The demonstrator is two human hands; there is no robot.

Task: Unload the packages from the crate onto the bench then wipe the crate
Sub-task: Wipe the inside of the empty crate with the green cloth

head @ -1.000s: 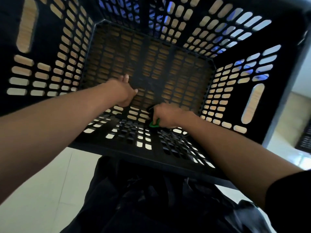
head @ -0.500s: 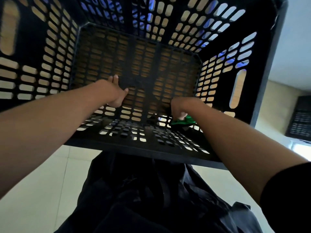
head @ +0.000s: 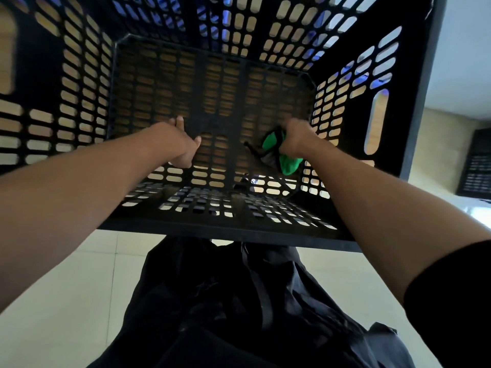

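The right hand (head: 297,140) grips the crumpled green cloth (head: 288,163) against the black perforated plastic crate (head: 239,224) floor, near its right wall; unwiped floor extends leftward toward the left hand (head: 183,147), spread flat there.

Both forearms are bare from the wrist up past the elbow. The right arm wears a short black sleeve (head: 451,282), smooth and plain, whose hem crosses the upper arm at the frame's right edge. No sleeve shows on the left arm. The left hand (head: 178,144) and right hand (head: 296,139) are bare, with no gloves. Below, the person wears a loose black fabric garment (head: 239,301) over the legs, heavily creased and slightly glossy, with a narrow black strap (head: 255,282) hanging down its middle. No markings or logos can be made out on it.
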